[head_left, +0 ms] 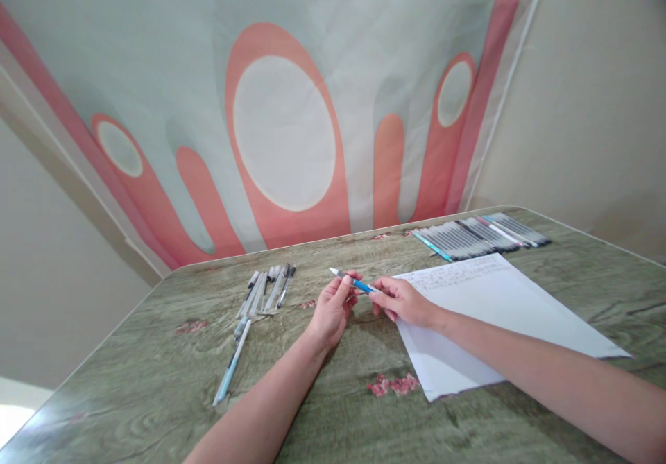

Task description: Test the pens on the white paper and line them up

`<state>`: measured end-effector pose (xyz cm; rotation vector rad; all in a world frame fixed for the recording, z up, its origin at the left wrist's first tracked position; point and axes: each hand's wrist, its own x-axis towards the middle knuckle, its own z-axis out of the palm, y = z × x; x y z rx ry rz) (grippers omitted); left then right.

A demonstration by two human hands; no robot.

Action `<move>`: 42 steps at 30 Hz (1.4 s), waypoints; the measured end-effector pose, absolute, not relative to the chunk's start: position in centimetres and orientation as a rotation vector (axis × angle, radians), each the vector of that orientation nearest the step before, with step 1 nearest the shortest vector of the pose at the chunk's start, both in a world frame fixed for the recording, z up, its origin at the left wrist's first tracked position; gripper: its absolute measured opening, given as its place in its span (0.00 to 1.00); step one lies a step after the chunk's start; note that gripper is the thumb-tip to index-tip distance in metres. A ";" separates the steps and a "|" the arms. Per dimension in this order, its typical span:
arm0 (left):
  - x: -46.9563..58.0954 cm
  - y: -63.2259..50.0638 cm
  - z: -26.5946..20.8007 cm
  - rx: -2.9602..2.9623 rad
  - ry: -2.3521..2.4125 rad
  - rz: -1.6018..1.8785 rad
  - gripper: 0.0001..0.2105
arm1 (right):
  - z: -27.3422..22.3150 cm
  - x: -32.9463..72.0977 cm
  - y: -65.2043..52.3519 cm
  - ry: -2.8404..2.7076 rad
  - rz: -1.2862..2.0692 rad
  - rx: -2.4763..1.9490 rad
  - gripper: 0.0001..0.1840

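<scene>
Between my two hands, above the table, is a blue pen (363, 286) with a pale tip pointing up and to the left. My left hand (333, 306) pinches it near the tip end with thumb and fingers. The other end sits in the closed fingers of my right hand (399, 299). Under my right hand and forearm lies a white sheet of paper (479, 325), with rows of handwriting along its far edge. The pen is apart from the paper's surface.
A long row of pens (463, 240), mostly grey with dark ends, lies at the far right. Left of my hands is a smaller group of pens (266, 289). Nearer, light blue pens (232, 363) lie together. The wood-patterned table (156, 381) meets a printed backdrop (359, 34).
</scene>
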<state>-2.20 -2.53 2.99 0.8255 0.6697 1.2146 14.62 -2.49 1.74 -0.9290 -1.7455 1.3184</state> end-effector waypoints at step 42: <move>-2.3 -2.1 3.1 0.502 0.540 1.212 0.08 | 2.1 15.3 -2.0 -1.353 1.930 -0.481 0.29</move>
